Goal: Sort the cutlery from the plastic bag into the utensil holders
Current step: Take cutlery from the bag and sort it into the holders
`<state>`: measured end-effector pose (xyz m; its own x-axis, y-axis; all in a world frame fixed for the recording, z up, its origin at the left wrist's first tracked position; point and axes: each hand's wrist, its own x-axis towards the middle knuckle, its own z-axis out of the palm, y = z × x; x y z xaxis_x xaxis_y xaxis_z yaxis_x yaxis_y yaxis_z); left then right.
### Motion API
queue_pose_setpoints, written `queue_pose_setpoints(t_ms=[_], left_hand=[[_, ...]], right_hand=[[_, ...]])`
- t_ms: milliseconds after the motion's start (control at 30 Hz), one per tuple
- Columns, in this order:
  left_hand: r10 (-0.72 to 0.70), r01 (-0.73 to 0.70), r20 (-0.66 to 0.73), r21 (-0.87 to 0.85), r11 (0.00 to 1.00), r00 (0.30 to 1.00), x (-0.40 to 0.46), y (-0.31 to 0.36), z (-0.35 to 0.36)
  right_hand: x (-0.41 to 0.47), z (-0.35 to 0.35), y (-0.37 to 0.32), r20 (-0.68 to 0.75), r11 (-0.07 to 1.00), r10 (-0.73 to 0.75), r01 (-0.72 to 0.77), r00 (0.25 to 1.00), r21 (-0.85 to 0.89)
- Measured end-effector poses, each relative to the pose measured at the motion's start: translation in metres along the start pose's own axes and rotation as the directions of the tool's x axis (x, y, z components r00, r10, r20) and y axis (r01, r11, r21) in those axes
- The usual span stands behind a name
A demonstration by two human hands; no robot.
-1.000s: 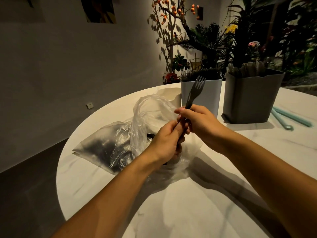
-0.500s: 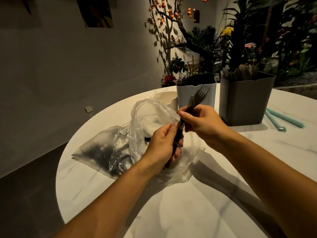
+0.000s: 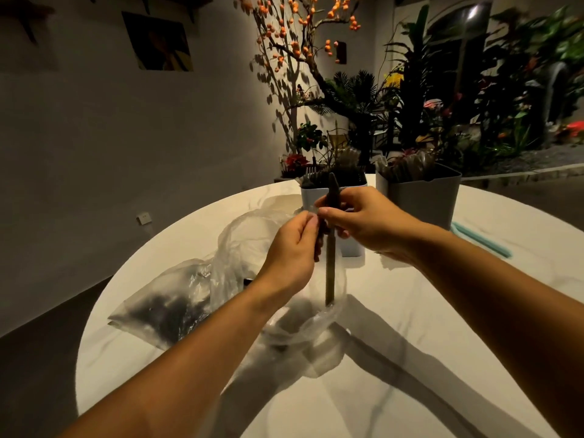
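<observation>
Dark plastic cutlery (image 3: pixel 330 248) stands upright — pinched by left hand (image 3: pixel 292 251) and right hand (image 3: pixel 363 221) — no readable writing.

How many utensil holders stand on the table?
2: a white utensil holder behind the hands, and a grey utensil holder to its right. Both already contain cutlery. Nothing suggests a hidden third one.
</observation>
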<state>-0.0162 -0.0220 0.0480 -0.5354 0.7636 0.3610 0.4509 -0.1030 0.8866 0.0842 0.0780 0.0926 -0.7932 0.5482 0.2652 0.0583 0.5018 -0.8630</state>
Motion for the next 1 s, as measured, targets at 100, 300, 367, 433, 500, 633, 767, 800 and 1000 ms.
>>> queue_pose_setpoints(t_ms=[100,300,367,433,500,633,767,800,1000], left_hand=[[0.017,-0.017,-0.025,-0.019,1.000,1.000,0.009,0.012,0.003],[0.009,-0.006,0.048,-0.066,0.998,0.999,0.021,0.042,0.015],[0.018,-0.014,0.099,-0.047,0.999,0.995,0.026,0.049,0.017],[0.056,-0.053,0.131,-0.026,0.998,0.990,0.033,0.053,0.021],[0.089,-0.088,0.133,-0.013,0.996,0.987,0.043,0.057,0.024],[0.106,-0.108,0.124,0.009,0.994,0.987,0.062,0.073,0.034],[0.148,-0.150,0.098,0.016,0.989,0.984,0.084,0.089,0.048],[0.163,-0.165,0.090,0.011,0.986,0.982,0.089,0.092,0.050],[0.298,-0.299,0.049,0.000,0.954,0.953,0.122,0.104,0.068]], right_hand=[[-0.001,-0.011,-0.004,-0.092,0.998,-0.051,0.049,0.994,-0.027],[-0.004,-0.035,-0.018,-0.112,0.995,-0.095,0.091,0.989,-0.037],[-0.003,-0.043,-0.022,-0.097,0.996,-0.083,0.085,0.992,0.013],[-0.002,-0.054,-0.026,-0.077,0.998,-0.068,0.069,0.995,0.008],[0.002,-0.064,-0.029,-0.081,0.995,-0.070,0.064,0.994,-0.072],[0.011,-0.086,-0.035,-0.187,0.978,-0.113,0.076,0.976,-0.195],[0.018,-0.108,-0.040,-0.260,0.966,-0.180,0.121,0.949,-0.229],[0.019,-0.111,-0.041,-0.267,0.964,-0.189,0.128,0.945,-0.232],[0.033,-0.133,-0.041,-0.364,0.944,-0.269,0.168,0.892,-0.284]])
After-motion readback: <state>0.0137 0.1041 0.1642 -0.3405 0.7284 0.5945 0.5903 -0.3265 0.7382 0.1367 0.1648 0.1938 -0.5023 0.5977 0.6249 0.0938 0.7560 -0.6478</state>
